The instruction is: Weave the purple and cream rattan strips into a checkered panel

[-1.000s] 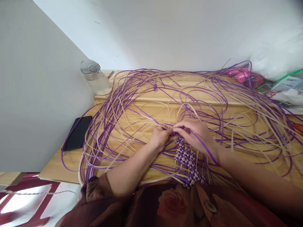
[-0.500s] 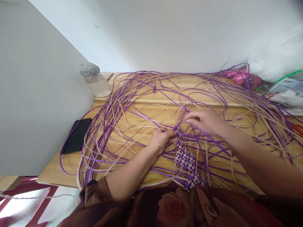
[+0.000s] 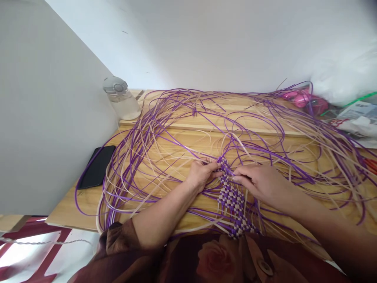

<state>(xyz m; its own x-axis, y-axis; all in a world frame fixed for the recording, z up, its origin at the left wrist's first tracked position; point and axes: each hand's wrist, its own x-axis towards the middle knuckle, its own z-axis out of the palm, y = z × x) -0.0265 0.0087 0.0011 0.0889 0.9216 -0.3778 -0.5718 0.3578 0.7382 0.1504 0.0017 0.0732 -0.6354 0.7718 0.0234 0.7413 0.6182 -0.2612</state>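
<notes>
A narrow purple-and-white checkered woven band (image 3: pixel 232 200) lies on the wooden table (image 3: pixel 73 204), running from my lap up to my hands. My left hand (image 3: pixel 203 175) pinches the band's top left edge, fingers closed on the strips there. My right hand (image 3: pixel 260 182) rests at the band's right edge, fingertips on the strips just below its top. Long loose purple strips (image 3: pixel 165 118) and cream strips (image 3: pixel 324 133) fan out from the weave across the whole tabletop.
A black phone (image 3: pixel 97 171) lies at the table's left edge beside a grey wall. A clear water bottle (image 3: pixel 122 100) stands at the back left. Pink objects (image 3: pixel 304 98), white plastic bags (image 3: pixel 344 78) and papers (image 3: pixel 357 120) crowd the back right.
My right hand lifted away from the weave up and to the right, then came back down to the band's right edge. My left hand kept its hold at the top.
</notes>
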